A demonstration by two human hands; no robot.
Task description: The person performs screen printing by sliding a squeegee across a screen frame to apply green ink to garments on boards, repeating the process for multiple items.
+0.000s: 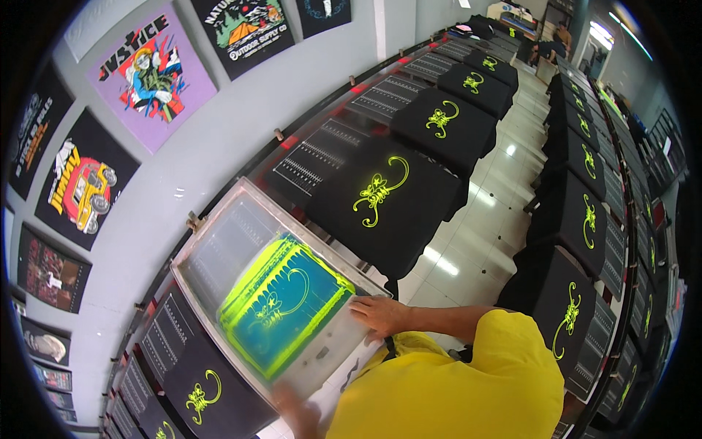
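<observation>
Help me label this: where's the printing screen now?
In the head view, the printing screen lies left of centre, between printed black cloths, the right hand on its edge.

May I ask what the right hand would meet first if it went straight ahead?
The right hand would probably meet the yellow-green ink on the printing screen, though depth is unclear.
</observation>
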